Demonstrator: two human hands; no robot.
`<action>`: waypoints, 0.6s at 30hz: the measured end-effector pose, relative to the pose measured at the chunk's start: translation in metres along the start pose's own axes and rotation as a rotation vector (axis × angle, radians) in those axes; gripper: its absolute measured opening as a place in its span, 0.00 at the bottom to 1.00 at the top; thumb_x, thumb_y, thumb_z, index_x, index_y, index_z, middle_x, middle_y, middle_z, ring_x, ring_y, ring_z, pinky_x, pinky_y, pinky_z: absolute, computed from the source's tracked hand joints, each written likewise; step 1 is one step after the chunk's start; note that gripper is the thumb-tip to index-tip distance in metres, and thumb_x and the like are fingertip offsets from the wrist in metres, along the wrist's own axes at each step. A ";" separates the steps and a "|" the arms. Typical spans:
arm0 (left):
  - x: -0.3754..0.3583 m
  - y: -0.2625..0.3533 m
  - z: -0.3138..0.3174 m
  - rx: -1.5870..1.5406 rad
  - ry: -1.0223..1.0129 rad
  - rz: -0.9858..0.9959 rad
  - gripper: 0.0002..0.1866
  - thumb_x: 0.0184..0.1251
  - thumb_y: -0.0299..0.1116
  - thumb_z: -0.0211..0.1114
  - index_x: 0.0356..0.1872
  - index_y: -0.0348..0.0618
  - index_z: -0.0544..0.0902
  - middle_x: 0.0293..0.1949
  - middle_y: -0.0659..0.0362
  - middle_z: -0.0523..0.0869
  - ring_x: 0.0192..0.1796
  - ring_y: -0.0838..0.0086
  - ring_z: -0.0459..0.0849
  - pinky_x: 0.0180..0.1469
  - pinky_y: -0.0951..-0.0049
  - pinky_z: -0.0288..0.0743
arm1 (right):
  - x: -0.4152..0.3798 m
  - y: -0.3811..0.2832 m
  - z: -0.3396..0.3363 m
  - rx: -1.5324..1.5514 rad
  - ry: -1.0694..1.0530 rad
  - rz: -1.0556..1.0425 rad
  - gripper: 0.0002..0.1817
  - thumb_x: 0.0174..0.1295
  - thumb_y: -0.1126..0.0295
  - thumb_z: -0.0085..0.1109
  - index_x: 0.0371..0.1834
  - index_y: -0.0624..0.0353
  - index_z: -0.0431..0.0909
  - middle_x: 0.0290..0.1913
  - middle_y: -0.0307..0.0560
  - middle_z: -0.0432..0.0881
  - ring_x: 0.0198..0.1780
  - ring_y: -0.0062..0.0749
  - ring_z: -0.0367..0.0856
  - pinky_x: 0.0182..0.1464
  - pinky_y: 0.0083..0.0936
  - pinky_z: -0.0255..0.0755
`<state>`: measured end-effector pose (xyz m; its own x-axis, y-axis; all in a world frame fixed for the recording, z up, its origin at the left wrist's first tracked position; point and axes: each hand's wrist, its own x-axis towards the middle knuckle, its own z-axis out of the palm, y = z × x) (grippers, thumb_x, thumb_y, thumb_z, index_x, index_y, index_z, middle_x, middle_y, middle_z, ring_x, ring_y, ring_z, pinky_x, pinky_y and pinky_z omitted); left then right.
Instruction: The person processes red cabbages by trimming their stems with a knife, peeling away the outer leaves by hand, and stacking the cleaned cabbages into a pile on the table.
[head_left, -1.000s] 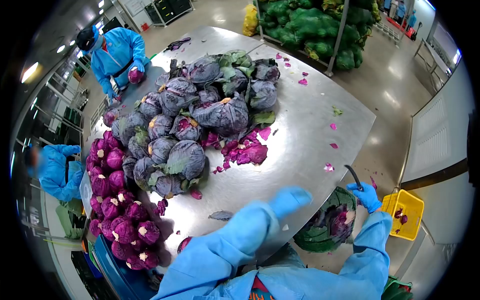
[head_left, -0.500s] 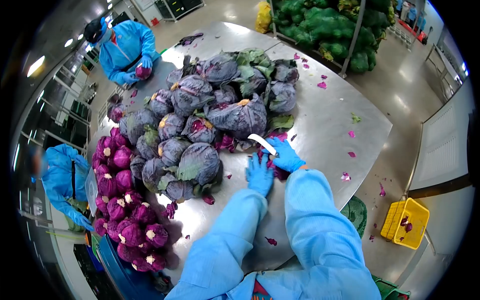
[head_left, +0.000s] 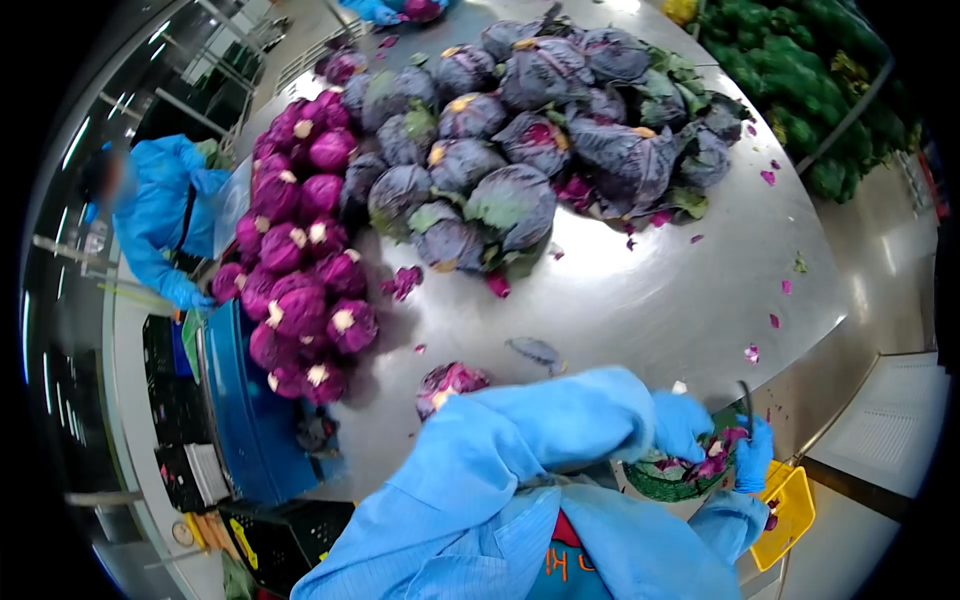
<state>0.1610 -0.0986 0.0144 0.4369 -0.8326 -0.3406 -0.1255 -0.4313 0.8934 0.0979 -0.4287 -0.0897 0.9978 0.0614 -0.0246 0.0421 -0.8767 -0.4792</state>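
Observation:
My left hand point(head_left: 684, 426), in a blue glove, is over a green mesh-lined container point(head_left: 652, 484) at the table's near right edge. Its slightly blurred fingers reach down, apart, beside purple leaf scraps point(head_left: 712, 462) in the container. On the container's right side, my right hand point(head_left: 755, 455) is closed around a knife point(head_left: 745, 402), whose dark, thin blade points up. A peeled red cabbage point(head_left: 452, 384) lies on the table by my left sleeve, partly hidden by it. A loose grey-green leaf point(head_left: 537, 352) lies close by.
Unpeeled red cabbages point(head_left: 510, 205) are heaped on the steel table point(head_left: 640, 300). Peeled purple heads point(head_left: 300, 250) are piled at left, above a blue bin point(head_left: 245, 410). A yellow basket point(head_left: 785, 520) stands at right. A co-worker in blue point(head_left: 165, 205) stands at left.
Both hands have moved from purple leaves beside the cabbage heap to the container at the near right edge, the knife still in my right hand. The view has shifted.

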 end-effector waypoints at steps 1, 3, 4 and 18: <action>-0.019 -0.007 -0.003 0.083 0.164 0.090 0.33 0.61 0.57 0.59 0.62 0.48 0.74 0.65 0.47 0.72 0.67 0.56 0.70 0.69 0.62 0.62 | -0.004 -0.020 0.002 0.238 0.077 0.074 0.19 0.55 0.79 0.55 0.52 0.62 0.79 0.49 0.46 0.84 0.54 0.33 0.78 0.58 0.28 0.71; -0.079 -0.007 -0.039 0.045 0.293 -0.044 0.36 0.69 0.57 0.50 0.70 0.44 0.64 0.71 0.49 0.64 0.72 0.55 0.61 0.75 0.61 0.51 | 0.003 -0.083 0.012 0.709 0.247 0.241 0.20 0.57 0.80 0.53 0.55 0.64 0.77 0.49 0.44 0.82 0.51 0.30 0.77 0.56 0.24 0.70; -0.113 -0.009 -0.049 0.005 0.475 -0.090 0.34 0.69 0.53 0.54 0.70 0.44 0.65 0.69 0.49 0.66 0.71 0.57 0.63 0.73 0.63 0.54 | 0.008 -0.115 0.021 0.867 0.181 0.291 0.19 0.58 0.80 0.53 0.54 0.66 0.76 0.48 0.42 0.81 0.48 0.26 0.76 0.52 0.21 0.70; -0.334 -0.077 0.153 0.089 1.251 -0.717 0.52 0.46 0.37 0.78 0.74 0.48 0.58 0.73 0.43 0.55 0.75 0.51 0.54 0.74 0.57 0.52 | 0.031 -0.326 0.251 1.661 -0.660 0.356 0.23 0.61 0.73 0.60 0.61 0.66 0.72 0.54 0.50 0.78 0.47 0.38 0.82 0.49 0.33 0.79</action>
<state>-0.1114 0.1593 0.0149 0.9012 0.3930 -0.1827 0.4178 -0.6762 0.6067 0.1020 -0.0209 -0.1543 0.7481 0.5178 -0.4150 -0.6442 0.4167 -0.6414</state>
